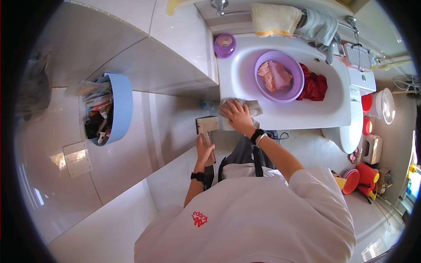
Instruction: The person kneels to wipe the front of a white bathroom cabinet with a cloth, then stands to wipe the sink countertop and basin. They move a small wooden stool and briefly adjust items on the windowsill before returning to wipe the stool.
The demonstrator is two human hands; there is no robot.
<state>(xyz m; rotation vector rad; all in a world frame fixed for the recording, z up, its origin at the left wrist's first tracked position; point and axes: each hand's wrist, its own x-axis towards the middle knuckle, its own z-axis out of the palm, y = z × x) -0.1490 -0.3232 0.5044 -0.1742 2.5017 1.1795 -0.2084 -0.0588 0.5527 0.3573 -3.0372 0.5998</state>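
My right hand lies with its fingers spread over a crumpled grey cloth, pressing it on the near left corner of the white bathtub. Lower and to the left, my left hand is closed on a beige box-shaped thing with a dark end; its exact kind is unclear. Inside the tub stands a purple basin with pink cloths in it. Dark red fabric lies in the tub to the right of the basin.
A lidded purple basket sits at the tub's far left corner. Towels hang on a rail behind. A blue wall holder full of toiletries is at left. The toilet and red buckets stand at right.
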